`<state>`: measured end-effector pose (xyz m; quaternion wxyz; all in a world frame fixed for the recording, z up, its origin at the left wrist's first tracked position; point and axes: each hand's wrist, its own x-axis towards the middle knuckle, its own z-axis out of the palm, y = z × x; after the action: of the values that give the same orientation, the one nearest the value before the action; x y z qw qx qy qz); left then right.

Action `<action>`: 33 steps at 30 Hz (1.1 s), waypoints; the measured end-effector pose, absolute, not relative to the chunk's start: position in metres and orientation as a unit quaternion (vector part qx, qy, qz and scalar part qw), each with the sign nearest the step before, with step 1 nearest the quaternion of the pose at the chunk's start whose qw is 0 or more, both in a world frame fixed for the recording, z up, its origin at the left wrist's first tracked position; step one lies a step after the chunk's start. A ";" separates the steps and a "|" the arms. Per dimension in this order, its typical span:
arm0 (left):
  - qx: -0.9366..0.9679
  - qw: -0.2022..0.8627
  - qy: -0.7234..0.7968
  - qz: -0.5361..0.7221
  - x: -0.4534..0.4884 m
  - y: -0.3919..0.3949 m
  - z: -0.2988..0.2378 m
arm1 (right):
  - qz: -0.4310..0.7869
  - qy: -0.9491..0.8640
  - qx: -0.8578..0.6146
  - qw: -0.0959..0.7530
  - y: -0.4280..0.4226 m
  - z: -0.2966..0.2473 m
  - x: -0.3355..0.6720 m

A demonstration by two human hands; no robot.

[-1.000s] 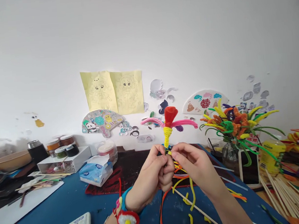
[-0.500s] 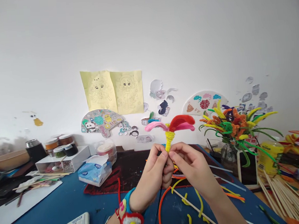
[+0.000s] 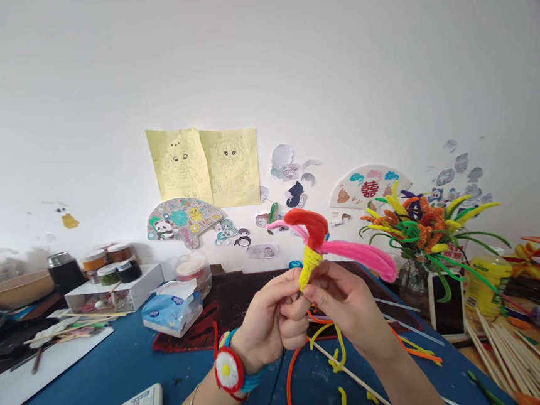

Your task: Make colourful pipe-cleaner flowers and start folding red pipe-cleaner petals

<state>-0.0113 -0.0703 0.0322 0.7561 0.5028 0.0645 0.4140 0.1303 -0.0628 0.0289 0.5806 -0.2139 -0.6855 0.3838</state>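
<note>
Raised above the table is a pipe-cleaner flower (image 3: pixel 311 260) with a wrapped yellow base and fuzzy red and pink petals, its top tilted to the right. My left hand (image 3: pixel 282 312) is closed around the lower end of the yellow base, fingers curled. Thumb and fingers of my right hand (image 3: pixel 341 291) pinch the same base from the other side. The stem end is hidden inside my hands. On my left wrist sits a felt band (image 3: pixel 229 370) with a white and yellow disc edged in red. Below my hands lie an orange pipe cleaner (image 3: pixel 290 377) and several yellow pieces (image 3: pixel 343 401).
A vase of pipe-cleaner flowers (image 3: pixel 413 278) stands right, beside a phone (image 3: pixel 448 310) and a yellow bottle (image 3: pixel 487 278). Wooden sticks (image 3: pixel 500 352) lie at the right edge. On the left are a tissue pack (image 3: pixel 173 308), a white box (image 3: pixel 138 289) and a bowl (image 3: pixel 15 291).
The flower has turned and now tilts to the right, with a long pink petal swinging out over my right hand. My left wrist has rotated, and both hands still hold the base.
</note>
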 end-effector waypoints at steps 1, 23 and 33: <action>0.500 0.769 0.057 0.395 -0.013 -0.069 0.032 | 0.374 -0.687 -0.226 0.581 -0.063 0.029 0.132; 0.628 0.245 0.311 0.670 0.013 -0.071 0.016 | 0.302 -0.701 -0.325 0.558 -0.054 0.025 0.142; 0.656 0.079 0.320 0.679 0.015 -0.069 0.013 | 0.269 -0.718 -0.312 0.560 -0.054 0.029 0.139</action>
<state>0.0146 -0.0689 0.0130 0.0790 0.6562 0.3196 0.6790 0.1386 -0.0535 0.0295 0.5603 -0.3122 -0.7185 0.2691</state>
